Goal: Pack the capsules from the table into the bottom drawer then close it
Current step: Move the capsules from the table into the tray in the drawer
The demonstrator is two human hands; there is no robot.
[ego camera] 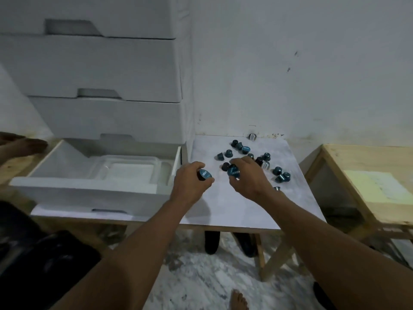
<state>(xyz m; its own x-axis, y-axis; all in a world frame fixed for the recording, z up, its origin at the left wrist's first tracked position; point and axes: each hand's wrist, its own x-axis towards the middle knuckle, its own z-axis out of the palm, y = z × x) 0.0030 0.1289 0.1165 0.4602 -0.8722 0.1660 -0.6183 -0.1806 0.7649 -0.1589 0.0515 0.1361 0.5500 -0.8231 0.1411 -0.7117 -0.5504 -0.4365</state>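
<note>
Over table | left hand grips capsule | right hand grips another | bottom drawer holds tray

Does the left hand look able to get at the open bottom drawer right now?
Probably yes: the left hand, gripping a capsule, is just beside the drawer, which stands pulled out with nothing between them.

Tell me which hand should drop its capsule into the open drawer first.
The left hand grips a capsule right beside the open drawer; the right hand, also holding one, is farther away.
</note>
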